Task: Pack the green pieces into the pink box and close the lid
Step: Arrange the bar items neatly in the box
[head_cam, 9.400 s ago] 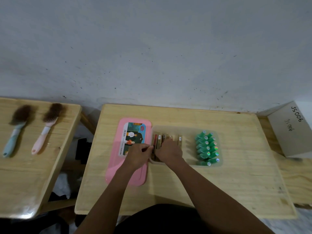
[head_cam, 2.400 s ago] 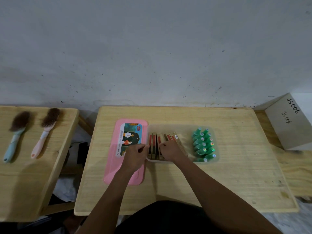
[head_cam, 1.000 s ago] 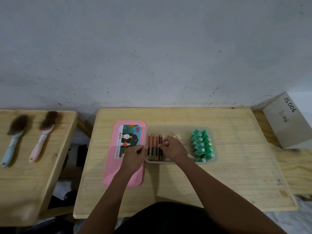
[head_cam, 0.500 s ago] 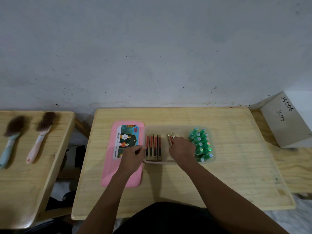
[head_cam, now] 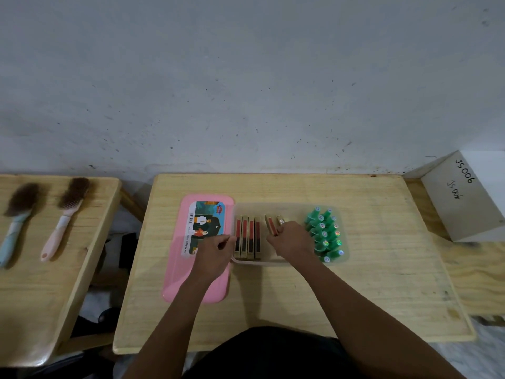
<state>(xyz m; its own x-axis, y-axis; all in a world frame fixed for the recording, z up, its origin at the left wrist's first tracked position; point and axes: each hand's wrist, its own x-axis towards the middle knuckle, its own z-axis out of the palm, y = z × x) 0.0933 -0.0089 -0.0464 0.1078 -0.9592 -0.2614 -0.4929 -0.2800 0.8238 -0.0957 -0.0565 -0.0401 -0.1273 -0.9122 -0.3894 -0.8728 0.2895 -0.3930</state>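
A translucent box (head_cam: 273,207) sits mid-table, and its pink lid (head_cam: 177,280) lies flat on the table to its left. Several green pieces (head_cam: 325,233) are packed in the box's right end. Several brown-and-red pieces (head_cam: 247,236) stand in a tight row at its left end. Two more brown-and-red pieces (head_cam: 271,224) lean in the middle. My left hand (head_cam: 216,253) pinches the box's left rim, resting over the lid. My right hand (head_cam: 293,242) is inside the box, with its fingers curled round the leaning pieces, just left of the green ones.
A second wooden table on the left carries a blue-handled brush (head_cam: 16,222) and a pink-handled brush (head_cam: 62,220). A white carton marked JS006 (head_cam: 464,198) stands at the right on a bench. A grey wall runs behind the table (head_cam: 382,283).
My right hand has moved right, from the row at the box's left end to the leaning pieces near the green ones. The left-hand row now stands straight. My left hand stays on the rim.
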